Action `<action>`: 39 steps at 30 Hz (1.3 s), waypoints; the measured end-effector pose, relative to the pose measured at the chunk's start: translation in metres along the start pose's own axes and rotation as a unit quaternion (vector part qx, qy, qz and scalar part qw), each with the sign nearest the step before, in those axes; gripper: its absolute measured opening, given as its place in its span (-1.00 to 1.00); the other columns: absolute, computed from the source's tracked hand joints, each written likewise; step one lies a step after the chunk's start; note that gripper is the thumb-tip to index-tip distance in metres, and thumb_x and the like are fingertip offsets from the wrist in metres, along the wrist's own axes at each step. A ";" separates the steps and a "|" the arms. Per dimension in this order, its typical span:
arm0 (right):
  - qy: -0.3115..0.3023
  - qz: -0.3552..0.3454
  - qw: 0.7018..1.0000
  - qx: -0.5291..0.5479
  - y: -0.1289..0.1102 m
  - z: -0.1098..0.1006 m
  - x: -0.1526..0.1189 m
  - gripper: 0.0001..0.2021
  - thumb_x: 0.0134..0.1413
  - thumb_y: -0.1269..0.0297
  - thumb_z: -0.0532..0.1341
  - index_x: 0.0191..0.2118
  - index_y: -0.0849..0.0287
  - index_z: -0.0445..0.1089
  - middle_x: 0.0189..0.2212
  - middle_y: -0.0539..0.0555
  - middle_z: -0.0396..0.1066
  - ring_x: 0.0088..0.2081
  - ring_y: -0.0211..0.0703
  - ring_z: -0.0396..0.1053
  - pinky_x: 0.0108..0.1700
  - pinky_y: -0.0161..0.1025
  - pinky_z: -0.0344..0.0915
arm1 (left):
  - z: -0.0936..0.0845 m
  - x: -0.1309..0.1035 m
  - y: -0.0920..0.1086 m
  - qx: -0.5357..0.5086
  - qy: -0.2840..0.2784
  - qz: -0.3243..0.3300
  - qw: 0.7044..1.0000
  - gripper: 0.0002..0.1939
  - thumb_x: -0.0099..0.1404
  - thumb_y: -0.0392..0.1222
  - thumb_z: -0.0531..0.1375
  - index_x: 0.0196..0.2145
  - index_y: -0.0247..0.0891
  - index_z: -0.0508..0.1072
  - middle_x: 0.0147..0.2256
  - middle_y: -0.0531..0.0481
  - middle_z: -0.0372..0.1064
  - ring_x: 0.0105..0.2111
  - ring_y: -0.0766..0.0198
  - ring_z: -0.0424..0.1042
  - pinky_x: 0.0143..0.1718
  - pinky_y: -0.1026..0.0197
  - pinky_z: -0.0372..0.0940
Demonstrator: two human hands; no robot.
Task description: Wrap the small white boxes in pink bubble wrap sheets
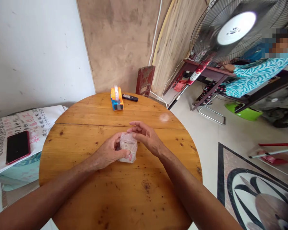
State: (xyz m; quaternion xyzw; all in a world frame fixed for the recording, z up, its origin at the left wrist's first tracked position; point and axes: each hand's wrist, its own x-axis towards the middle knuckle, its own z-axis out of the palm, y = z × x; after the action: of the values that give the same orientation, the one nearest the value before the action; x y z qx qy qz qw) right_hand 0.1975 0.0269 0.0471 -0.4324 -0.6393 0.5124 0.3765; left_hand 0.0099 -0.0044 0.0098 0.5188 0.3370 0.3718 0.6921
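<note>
A small block-shaped packet (pixel 128 145) in clear, crinkled plastic wrap is on the round wooden table (pixel 144 191), with pinkish print near its front edge. My left hand (pixel 112 150) grips it from the left side, thumb lying across the front. At its upper right edge, my right hand (pixel 147 137) has its fingers loosely spread, and the fingertips are at or just above the wrap. Whether they touch it I cannot tell. Beyond the hands stands an orange and blue tape dispenser (pixel 117 99) with a roll of clear tape.
A black remote-like object (pixel 130 97) lies beside the dispenser. At left, a red-edged phone (pixel 18 147) rests on printed sacks (pixel 43 118). A wooden chair (pixel 145 80) stands behind the table. A standing fan (pixel 235 28) and a seated person (pixel 256 76) are at right.
</note>
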 end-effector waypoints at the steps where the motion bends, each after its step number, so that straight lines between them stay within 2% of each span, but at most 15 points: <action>1: -0.022 -0.011 1.000 -0.019 0.000 -0.002 -0.002 -0.53 -0.06 0.28 0.27 0.04 0.14 0.29 -0.15 0.12 0.47 -0.15 -0.10 0.42 -0.09 -0.12 0.34 | 0.000 0.000 0.001 0.003 -0.001 -0.001 1.000 -0.42 0.11 -0.26 0.33 0.08 -0.27 0.28 -0.07 -0.11 0.45 -0.12 0.18 0.46 -0.13 0.17 0.37; 3: -0.061 -0.034 0.995 -0.066 0.002 -0.007 -0.005 -0.42 -0.06 0.29 0.30 0.14 0.12 0.23 -0.05 0.15 0.43 -0.04 -0.05 0.39 0.01 -0.07 0.31 | 0.000 0.000 0.002 0.012 0.000 -0.003 1.000 -0.40 0.10 -0.26 0.34 0.08 -0.27 0.27 -0.04 -0.12 0.44 -0.12 0.18 0.46 -0.13 0.18 0.37; 6: -0.110 -0.066 0.987 -0.102 0.004 -0.019 -0.009 -0.37 -0.01 0.25 0.31 0.21 0.09 0.18 0.06 0.17 0.36 0.10 -0.01 0.32 0.14 0.01 0.22 | 0.000 0.000 0.002 0.020 0.007 -0.001 1.000 -0.39 0.07 -0.26 0.35 0.07 -0.28 0.28 -0.04 -0.13 0.45 -0.14 0.18 0.47 -0.16 0.19 0.37; 10: -0.089 -0.058 0.989 -0.105 0.005 -0.034 -0.012 -0.40 0.05 0.17 0.32 0.21 0.06 0.20 0.07 0.17 0.37 0.10 -0.02 0.32 0.18 0.06 0.18 | -0.001 0.001 0.000 0.013 0.000 0.003 1.000 -0.44 0.10 -0.24 0.34 0.05 -0.29 0.31 -0.06 -0.13 0.47 -0.13 0.17 0.47 -0.15 0.18 0.38; 13: -0.066 -0.040 0.993 -0.090 0.004 -0.030 -0.009 -0.44 0.00 0.15 0.37 0.13 0.09 0.29 -0.02 0.15 0.43 0.01 -0.06 0.37 0.11 0.00 0.25 | -0.001 0.000 0.000 0.014 -0.004 0.000 1.000 -0.45 0.10 -0.24 0.34 0.04 -0.29 0.32 -0.05 -0.13 0.46 -0.13 0.18 0.46 -0.14 0.18 0.38; 16: -0.038 -0.015 0.999 -0.018 0.003 -0.014 0.000 -0.52 -0.06 0.12 0.38 -0.01 0.15 0.37 -0.20 0.07 0.46 -0.19 -0.16 0.41 -0.09 -0.15 0.34 | -0.001 0.000 0.001 0.011 -0.003 -0.010 1.000 -0.47 0.09 -0.23 0.35 0.01 -0.30 0.34 -0.09 -0.12 0.47 -0.16 0.19 0.46 -0.15 0.18 0.37; 19: 0.010 0.007 0.998 0.064 0.003 -0.001 0.011 -0.59 -0.14 0.10 0.41 -0.17 0.17 0.41 -0.38 -0.02 0.42 -0.38 -0.28 0.35 -0.28 -0.26 0.30 | -0.002 0.000 0.000 0.017 -0.002 -0.007 1.000 -0.50 0.08 -0.22 0.36 -0.03 -0.30 0.36 -0.15 -0.10 0.47 -0.16 0.18 0.46 -0.15 0.18 0.36; 21: 0.036 0.014 0.995 0.091 0.002 0.002 0.015 -0.62 -0.19 0.10 0.42 -0.24 0.18 0.41 -0.43 -0.05 0.39 -0.43 -0.32 0.30 -0.34 -0.30 0.25 | -0.002 0.000 -0.001 0.017 -0.004 -0.007 1.000 -0.51 0.09 -0.21 0.36 -0.03 -0.30 0.37 -0.15 -0.09 0.47 -0.16 0.17 0.46 -0.15 0.18 0.36; 23: 0.053 0.014 0.994 0.098 0.001 0.003 0.014 -0.63 -0.20 0.11 0.42 -0.26 0.18 0.40 -0.48 -0.08 0.36 -0.46 -0.34 0.27 -0.38 -0.31 0.21 | -0.003 0.000 -0.002 0.012 -0.006 -0.009 1.000 -0.52 0.09 -0.20 0.36 -0.03 -0.29 0.38 -0.15 -0.09 0.47 -0.16 0.17 0.46 -0.15 0.18 0.36; 29: 0.087 0.003 0.990 0.110 -0.003 0.002 0.007 -0.51 -0.24 0.17 0.45 -0.13 0.17 0.35 -0.51 -0.13 0.33 -0.48 -0.36 0.24 -0.38 -0.33 0.19 | -0.002 0.001 -0.001 0.007 -0.014 -0.014 1.000 -0.54 0.10 -0.21 0.35 -0.04 -0.29 0.38 -0.19 -0.05 0.47 -0.21 0.20 0.46 -0.19 0.20 0.35; 34: 0.099 -0.008 0.989 0.107 -0.005 0.006 0.008 -0.67 -0.25 0.18 0.44 -0.33 0.19 0.40 -0.49 -0.09 0.34 -0.46 -0.36 0.25 -0.37 -0.33 0.20 | -0.004 0.000 0.001 0.043 -0.007 -0.007 0.999 -0.56 0.12 -0.22 0.34 -0.04 -0.30 0.39 -0.17 -0.06 0.47 -0.20 0.20 0.45 -0.18 0.19 0.34; 39: 0.067 -0.029 0.996 0.050 -0.011 0.013 0.001 -0.79 -0.14 0.16 0.38 -0.43 0.18 0.42 -0.54 -0.07 0.34 -0.50 -0.34 0.22 -0.42 -0.32 0.20 | -0.010 0.002 0.001 0.068 0.001 -0.003 0.998 -0.58 0.14 -0.12 0.33 -0.07 -0.33 0.42 -0.18 -0.09 0.49 -0.24 0.19 0.47 -0.21 0.18 0.34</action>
State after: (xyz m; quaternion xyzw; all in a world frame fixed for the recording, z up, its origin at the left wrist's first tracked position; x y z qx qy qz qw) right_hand 0.1832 0.0224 0.0552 -0.4275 -0.5990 0.5022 0.4542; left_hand 0.0022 0.0021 0.0088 0.5632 0.3633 0.3469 0.6561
